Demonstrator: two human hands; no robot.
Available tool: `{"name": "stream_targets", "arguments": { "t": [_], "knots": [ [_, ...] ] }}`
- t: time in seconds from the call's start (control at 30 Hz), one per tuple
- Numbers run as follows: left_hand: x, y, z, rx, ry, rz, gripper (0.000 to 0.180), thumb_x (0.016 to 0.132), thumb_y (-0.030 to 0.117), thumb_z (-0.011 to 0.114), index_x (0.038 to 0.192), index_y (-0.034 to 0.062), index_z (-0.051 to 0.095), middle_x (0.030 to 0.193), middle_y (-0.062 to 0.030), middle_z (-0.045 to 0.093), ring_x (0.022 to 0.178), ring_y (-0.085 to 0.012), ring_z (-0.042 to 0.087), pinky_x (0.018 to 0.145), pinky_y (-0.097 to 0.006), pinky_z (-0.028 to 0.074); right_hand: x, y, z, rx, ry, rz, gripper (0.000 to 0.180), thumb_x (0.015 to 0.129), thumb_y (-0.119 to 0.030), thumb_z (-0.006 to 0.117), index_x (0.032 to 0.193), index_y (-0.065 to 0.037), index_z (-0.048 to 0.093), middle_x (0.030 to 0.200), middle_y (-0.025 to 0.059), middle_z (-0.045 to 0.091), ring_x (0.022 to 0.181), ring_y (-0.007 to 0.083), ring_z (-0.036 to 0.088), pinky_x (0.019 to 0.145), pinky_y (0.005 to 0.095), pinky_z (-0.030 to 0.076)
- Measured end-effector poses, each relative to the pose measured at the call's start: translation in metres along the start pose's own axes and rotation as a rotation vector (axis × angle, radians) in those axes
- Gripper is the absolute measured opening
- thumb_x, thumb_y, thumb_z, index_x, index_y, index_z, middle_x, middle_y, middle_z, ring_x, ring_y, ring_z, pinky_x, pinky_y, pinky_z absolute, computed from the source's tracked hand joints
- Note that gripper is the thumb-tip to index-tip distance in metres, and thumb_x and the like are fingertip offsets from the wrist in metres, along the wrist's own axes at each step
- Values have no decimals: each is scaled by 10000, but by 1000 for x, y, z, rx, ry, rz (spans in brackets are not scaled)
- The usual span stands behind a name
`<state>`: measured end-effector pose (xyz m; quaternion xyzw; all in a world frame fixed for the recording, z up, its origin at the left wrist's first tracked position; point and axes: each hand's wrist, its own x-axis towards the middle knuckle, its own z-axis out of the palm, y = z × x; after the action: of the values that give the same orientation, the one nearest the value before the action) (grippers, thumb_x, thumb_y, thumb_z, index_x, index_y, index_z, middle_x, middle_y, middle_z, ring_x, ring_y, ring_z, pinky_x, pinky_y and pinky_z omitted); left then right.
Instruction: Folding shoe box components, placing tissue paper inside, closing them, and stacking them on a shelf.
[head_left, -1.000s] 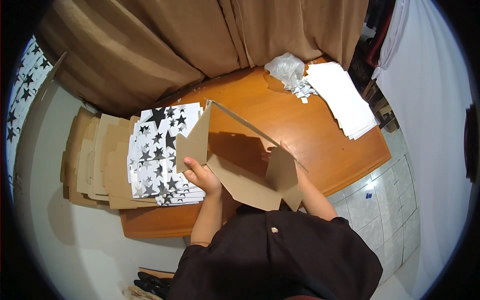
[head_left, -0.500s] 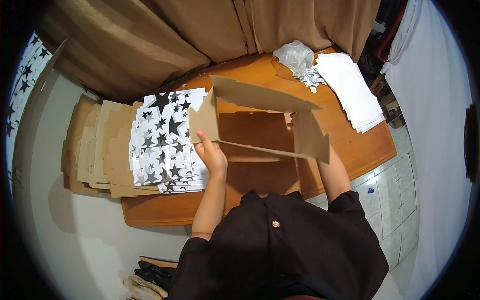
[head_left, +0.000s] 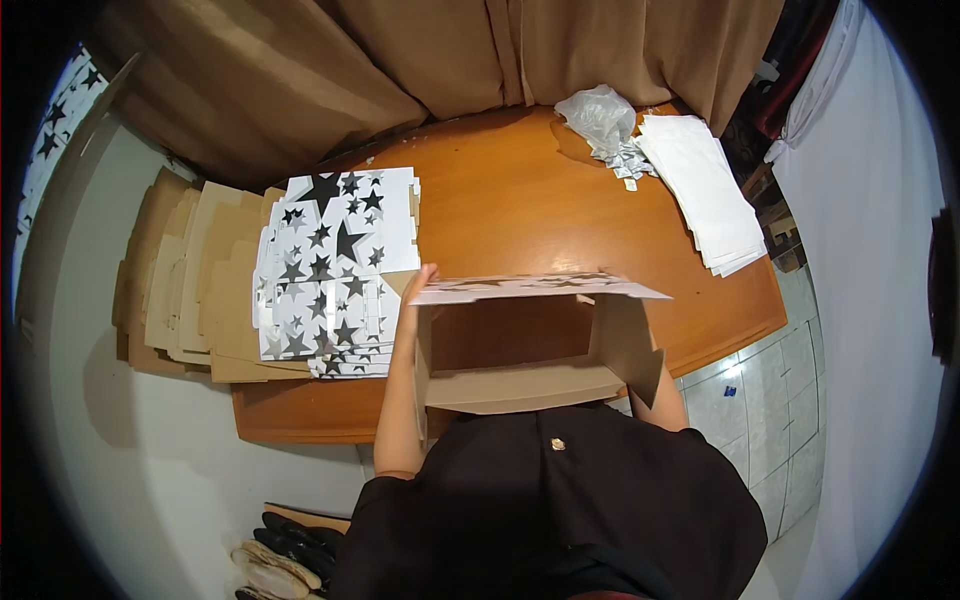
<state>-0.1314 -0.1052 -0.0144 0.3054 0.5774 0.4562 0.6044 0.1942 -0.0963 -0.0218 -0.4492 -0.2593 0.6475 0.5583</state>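
Note:
Between my hands is a cardboard box [head_left: 515, 388] folded into an open frame, brown inside, with star-printed white on its outer far panel. The tabletop shows through its middle. My left hand [head_left: 422, 284] grips the box's far left corner, with fingertips over the edge. Most of my right hand is hidden behind the right wall of the box; my right forearm [head_left: 662, 402] rises beside that wall, and the hand holds the box there. The near panel is close to my dark shirt [head_left: 560, 490]. Left of the box lies a stack of star-printed white cardboard sheets [head_left: 335, 260].
Brown flattened cardboard pieces [head_left: 180, 280] overlap at the left. On the far right of the wooden table [head_left: 480, 180] lie a clear plastic bag [head_left: 597, 115], small silvery packets [head_left: 630, 160] and a white paper stack [head_left: 705, 195]. Brown curtains [head_left: 430, 50] hang behind. Shoes [head_left: 285, 560] sit lower left.
The box has come nearer to my body and tipped, so its star-printed outer side now shows along the far edge. Both hands moved with it, still holding it.

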Motion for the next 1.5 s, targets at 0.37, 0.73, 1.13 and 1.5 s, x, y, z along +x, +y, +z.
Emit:
{"name": "stream_targets", "arguments": {
  "t": [0.37, 0.73, 1.13, 1.5],
  "knots": [
    [0, -13, 28, 44, 217, 318, 488, 938, 456, 406, 1009, 11, 592, 579, 35, 421, 516, -56, 344, 493, -199, 265, 21, 30, -59, 343, -187, -96, 289, 922, -263, 452, 1006, -1, 541, 890, 128, 608, 801, 166, 599, 726, 297, 501],
    [45, -26, 2, 493, 556, 460, 618, 937, 471, 381, 727, -30, 677, 573, -83, 578, 562, -180, 544, 600, -267, 433, 27, 4, -41, -186, 232, -113, 495, 920, -399, 408, 746, 15, 617, 609, 91, 594, 527, 146, 528, 522, 282, 436],
    [84, -83, -11, 328, 209, 274, 568, 931, 481, 394, 854, 0, 686, 776, -116, 659, 775, -227, 614, 763, -335, 446, 67, 41, -85, -368, 346, -102, 393, 897, -362, 437, 860, -10, 608, 687, 105, 600, 636, 191, 572, 607, 324, 432],
    [55, -38, 2, -82, 199, 196, 555, 947, 441, 373, 1128, -52, 554, 1087, -138, 604, 982, -188, 568, 849, -298, 428, -19, -18, -44, -113, 78, 41, 542, 863, -506, 465, 1254, -133, 493, 1242, 70, 492, 1129, 172, 441, 909, 362, 325]
  ]
}}
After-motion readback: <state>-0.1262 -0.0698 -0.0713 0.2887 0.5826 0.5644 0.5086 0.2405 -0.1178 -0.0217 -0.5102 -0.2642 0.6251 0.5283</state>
